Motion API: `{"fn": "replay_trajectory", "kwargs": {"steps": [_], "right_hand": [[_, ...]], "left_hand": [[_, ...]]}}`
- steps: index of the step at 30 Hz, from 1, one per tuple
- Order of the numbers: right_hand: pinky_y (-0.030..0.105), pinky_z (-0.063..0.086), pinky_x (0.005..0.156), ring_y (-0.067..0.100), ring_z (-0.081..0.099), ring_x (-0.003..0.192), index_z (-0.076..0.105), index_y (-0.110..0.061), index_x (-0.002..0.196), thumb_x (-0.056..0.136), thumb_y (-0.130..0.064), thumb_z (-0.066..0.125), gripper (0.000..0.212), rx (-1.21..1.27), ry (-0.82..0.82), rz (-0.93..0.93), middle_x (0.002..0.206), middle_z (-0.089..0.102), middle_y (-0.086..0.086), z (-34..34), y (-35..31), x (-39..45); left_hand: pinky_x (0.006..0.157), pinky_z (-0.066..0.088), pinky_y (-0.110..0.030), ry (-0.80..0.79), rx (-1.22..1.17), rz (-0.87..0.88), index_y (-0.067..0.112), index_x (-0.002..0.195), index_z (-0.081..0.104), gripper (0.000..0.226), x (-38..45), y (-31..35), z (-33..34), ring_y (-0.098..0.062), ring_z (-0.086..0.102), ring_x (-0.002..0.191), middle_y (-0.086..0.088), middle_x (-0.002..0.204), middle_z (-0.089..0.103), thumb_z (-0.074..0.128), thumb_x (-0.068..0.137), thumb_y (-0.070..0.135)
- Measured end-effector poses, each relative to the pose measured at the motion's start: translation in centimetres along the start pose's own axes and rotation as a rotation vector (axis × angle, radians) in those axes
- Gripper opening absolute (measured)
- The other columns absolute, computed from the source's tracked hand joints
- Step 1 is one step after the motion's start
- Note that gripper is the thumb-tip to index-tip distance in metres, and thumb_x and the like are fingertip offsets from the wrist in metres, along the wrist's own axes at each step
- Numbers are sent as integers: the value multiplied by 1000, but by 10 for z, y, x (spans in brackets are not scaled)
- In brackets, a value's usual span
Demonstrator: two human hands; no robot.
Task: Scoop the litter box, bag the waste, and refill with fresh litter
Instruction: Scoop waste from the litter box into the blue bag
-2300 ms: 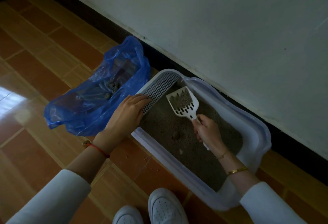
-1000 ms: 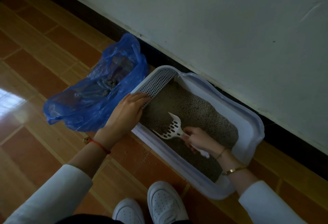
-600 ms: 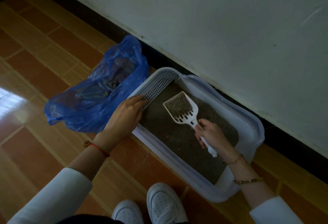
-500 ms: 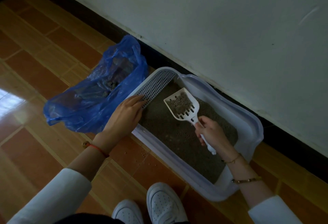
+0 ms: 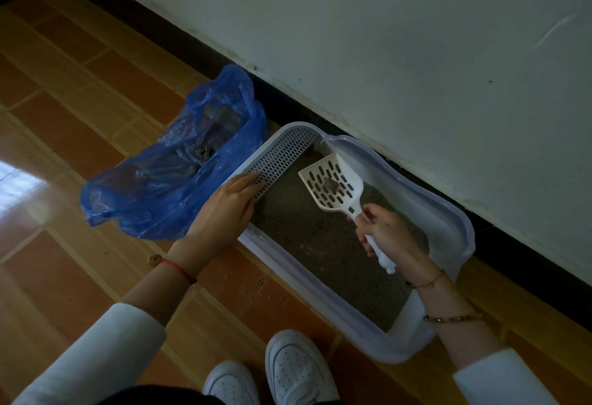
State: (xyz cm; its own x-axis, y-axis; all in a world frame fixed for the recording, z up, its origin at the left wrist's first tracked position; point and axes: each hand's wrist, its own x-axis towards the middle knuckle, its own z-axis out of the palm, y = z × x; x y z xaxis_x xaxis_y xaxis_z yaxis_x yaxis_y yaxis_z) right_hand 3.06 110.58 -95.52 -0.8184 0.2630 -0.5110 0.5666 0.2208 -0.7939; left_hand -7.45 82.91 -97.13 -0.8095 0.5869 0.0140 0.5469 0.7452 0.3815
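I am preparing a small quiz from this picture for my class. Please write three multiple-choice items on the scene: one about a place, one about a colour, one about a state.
1. Where does the waste bag lie?
A. on the floor, beside the grated end of the litter box
B. inside the litter box
C. on the shoes

2. What colour is the waste bag?
A. black
B. blue
C. white

3. What does the scoop hold?
A. a heap of loose litter
B. nothing
C. one small clump

Answers:
1 A: the waste bag lies on the tiles next to the litter box, by its grated end, near the left hand.
2 B: its plastic is blue and half transparent.
3 C: one dark clump sits on the slotted scoop, which the right hand grips by the handle above the litter.
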Motion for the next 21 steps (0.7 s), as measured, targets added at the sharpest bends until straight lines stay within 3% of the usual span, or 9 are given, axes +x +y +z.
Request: {"fn": "replay_trajectory", "kwargs": {"steps": [8, 14, 17, 21], "right_hand": [[23, 43, 50, 13, 50, 55, 60, -20, 90, 97, -19, 51, 12, -66, -16, -63, 66, 56, 1, 3, -11, -3], [19, 43, 49, 9, 50, 54, 60, -17, 95, 98, -20, 49, 12, -143, -89, -211, 69, 57, 1, 32, -62, 3], [26, 45, 55, 11, 51, 56, 59, -21, 96, 99, -27, 47, 14, -212, -157, -269, 70, 57, 0, 57, -91, 18], [38, 49, 64, 14, 59, 67, 57, -21, 96, 98, -32, 47, 15, -397, -175, -395, 78, 61, -1, 95, -121, 46]], "left_hand": [[106, 42, -43, 11, 2, -15, 14, 135, 53, 40, -1, -2, -6, -24, 45, 132, -6, 142, 50, 49, 95, 10], [98, 40, -45, 215, 131, -127, 13, 129, 58, 37, -11, -21, -25, -27, 51, 122, -5, 131, 59, 45, 95, 14], [98, 38, -47, 233, 198, -279, 12, 131, 56, 42, -19, -35, -30, -31, 48, 123, -8, 132, 57, 59, 89, 12], [103, 35, -46, 117, 215, -433, 13, 138, 48, 52, -31, -52, -29, -30, 44, 129, -8, 139, 52, 62, 90, 27]]}}
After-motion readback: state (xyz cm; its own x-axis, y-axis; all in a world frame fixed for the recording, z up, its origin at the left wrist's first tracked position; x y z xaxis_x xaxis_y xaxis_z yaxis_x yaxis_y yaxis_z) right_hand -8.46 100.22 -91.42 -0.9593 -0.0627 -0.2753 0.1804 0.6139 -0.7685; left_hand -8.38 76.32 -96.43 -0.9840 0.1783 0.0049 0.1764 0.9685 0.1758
